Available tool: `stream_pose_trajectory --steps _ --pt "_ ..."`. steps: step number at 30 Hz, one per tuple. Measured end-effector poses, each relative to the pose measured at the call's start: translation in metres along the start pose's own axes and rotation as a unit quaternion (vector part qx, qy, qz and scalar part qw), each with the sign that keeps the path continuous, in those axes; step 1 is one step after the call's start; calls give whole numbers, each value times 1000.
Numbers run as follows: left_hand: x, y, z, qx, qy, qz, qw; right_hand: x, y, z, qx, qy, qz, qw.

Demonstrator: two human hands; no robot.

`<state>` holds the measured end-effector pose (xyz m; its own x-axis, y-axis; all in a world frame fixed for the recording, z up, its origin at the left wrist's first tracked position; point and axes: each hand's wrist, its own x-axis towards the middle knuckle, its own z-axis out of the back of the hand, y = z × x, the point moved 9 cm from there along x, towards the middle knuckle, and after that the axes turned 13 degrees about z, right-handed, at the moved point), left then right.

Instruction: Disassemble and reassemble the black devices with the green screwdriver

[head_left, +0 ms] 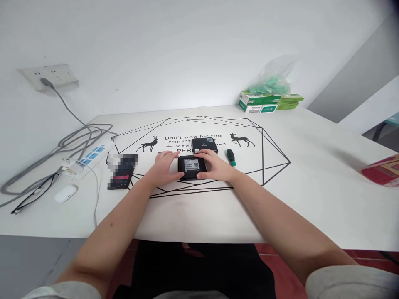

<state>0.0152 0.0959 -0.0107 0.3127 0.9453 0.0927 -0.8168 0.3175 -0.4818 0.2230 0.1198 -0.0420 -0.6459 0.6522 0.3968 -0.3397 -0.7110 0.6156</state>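
Note:
A small black square device [187,171] with a white printed label lies on the white table, between my two hands. My left hand [164,169] is at its left side, thumb touching the near left corner and fingers curved over the table. From the right, my right hand [214,166] grips its edge, with the thumb at the near corner and the fingers at the far side. Just behind it lies a second flat black piece [204,144], partly covered by my right fingers. A green and black screwdriver [230,157] rests to the right.
To the left are a phone [123,176], a power strip [93,155] with coiled grey cable, glasses [35,193] and a white earphone case [66,193]. Green and white boxes [260,99] with a plastic bag stand at the back right. A red box [382,170] sits at the far right.

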Motion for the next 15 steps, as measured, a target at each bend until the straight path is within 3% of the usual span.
stream_pose_trajectory --steps 6,15 --pt "-6 -1 -12 35 -44 -7 998 -7 -1 -2 6 -47 -10 999" --pt "-14 -6 -25 82 -108 -29 990 -11 9 -3 -49 -46 14 998"
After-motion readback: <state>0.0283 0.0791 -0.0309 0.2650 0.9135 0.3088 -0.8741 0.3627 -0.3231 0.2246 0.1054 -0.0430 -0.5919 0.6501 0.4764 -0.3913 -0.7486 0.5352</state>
